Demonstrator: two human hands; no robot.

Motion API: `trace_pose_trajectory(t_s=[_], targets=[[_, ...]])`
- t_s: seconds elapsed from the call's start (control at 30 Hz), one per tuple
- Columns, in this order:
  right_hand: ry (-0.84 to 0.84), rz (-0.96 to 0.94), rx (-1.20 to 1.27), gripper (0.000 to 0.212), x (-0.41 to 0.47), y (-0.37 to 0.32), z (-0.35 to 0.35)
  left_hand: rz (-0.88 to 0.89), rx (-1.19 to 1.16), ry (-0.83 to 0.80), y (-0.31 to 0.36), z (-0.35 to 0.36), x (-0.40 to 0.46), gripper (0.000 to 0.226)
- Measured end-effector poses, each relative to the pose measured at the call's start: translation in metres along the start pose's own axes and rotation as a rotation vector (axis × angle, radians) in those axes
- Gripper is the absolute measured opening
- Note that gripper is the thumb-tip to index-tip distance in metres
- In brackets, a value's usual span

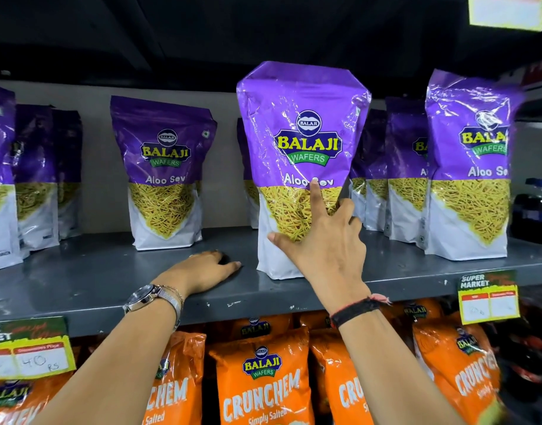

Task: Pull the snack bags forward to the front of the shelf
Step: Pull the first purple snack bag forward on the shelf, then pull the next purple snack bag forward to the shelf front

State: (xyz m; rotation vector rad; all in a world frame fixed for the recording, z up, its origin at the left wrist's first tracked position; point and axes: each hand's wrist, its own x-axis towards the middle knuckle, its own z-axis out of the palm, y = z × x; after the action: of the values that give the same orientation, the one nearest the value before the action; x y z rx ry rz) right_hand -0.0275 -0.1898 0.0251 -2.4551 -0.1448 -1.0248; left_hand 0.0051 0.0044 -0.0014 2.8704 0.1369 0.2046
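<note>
At the front edge of the grey metal shelf (pixel 95 280), the right hand (pixel 324 240) grips the centre snack bag (pixel 300 142) with thumb and forefinger spread across its face and the remaining fingers wrapped round its right side, while the left hand (pixel 206 269) rests flat and empty on the shelf just beside it. This glossy, crinkled purple-and-white stand-up pouch appears already drawn to the front, so the step looks near completion. The next move likely calls for releasing it upright and reaching for the recessed bag (pixel 164 170) to its left.
</note>
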Motion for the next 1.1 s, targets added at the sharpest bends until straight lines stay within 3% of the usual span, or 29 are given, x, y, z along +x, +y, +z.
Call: trace_pose_trajectory(t_s=[0.63, 0.77, 0.9, 1.0, 1.1], targets=[[0.037, -0.022, 0.002, 0.106, -0.011, 0.000, -0.008, 0.018, -0.009, 0.018, 0.002, -0.003, -0.006, 0.060], [0.214, -0.073, 0.080, 0.085, -0.015, -0.010, -0.021, 0.077, -0.035, 0.103, 0.003, -0.007, -0.014, 0.057], [0.422, -0.258, 0.196, 0.058, -0.016, -0.050, -0.015, 0.045, -0.005, 0.161, -0.022, -0.025, -0.029, 0.055], [0.397, -0.372, 0.265, 0.047, -0.017, -0.095, 0.009, -0.027, 0.051, 0.212, -0.073, -0.048, -0.039, 0.045], [0.242, -0.397, 0.283, 0.049, -0.010, -0.146, 0.045, -0.121, 0.145, 0.177, -0.128, -0.067, -0.044, 0.044]])
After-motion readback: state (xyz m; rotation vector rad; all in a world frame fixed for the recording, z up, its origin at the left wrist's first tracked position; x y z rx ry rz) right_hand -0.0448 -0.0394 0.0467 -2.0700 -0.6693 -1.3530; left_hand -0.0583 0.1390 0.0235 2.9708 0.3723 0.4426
